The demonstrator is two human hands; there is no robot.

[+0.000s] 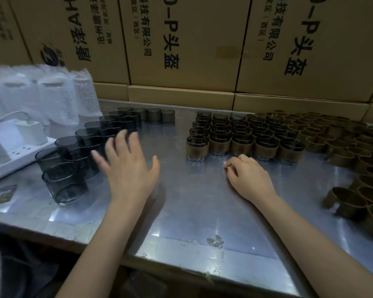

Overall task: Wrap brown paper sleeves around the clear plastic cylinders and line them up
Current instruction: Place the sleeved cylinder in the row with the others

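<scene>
Table edge: the metal table (202,211) runs across the lower view; its near strip carries scuffs and a small torn patch of film.
Left hand: the left hand (128,168) is held over the table, left of centre, palm down, fingers straight and spread apart, holding nothing. The fingertips are motion-blurred and reach toward the bare cylinders; contact cannot be judged.
Right hand: the right hand (247,175) lies on the table right of centre, fingers loosely curled under, thumb against the index finger. Whether anything small is pinched there cannot be told. It sits just in front of the sleeved group, not touching it.
Bare cylinders: clear plastic cylinders (65,181) without sleeves stand upright on the left in about 2 rows running diagonally from the near left toward the far centre, touching or nearly touching one another.
Sleeved cylinders: cylinders wearing brown paper sleeves (197,148) stand upright in tight rows at centre right, 5 across the nearest row, each sleeve banding the middle with clear rim above.
Loose sleeves: empty brown paper sleeve rings (345,200) lie massed along the right side, from the near right edge to the far right.
Power strip: a white power strip (13,160) with white adapters plugged in sits at the left edge.
Wrapped packs: white foam-wrapped packs (41,91) stand behind the strip.
Cartons: printed cardboard cartons (185,44) are stacked along the far side.
</scene>
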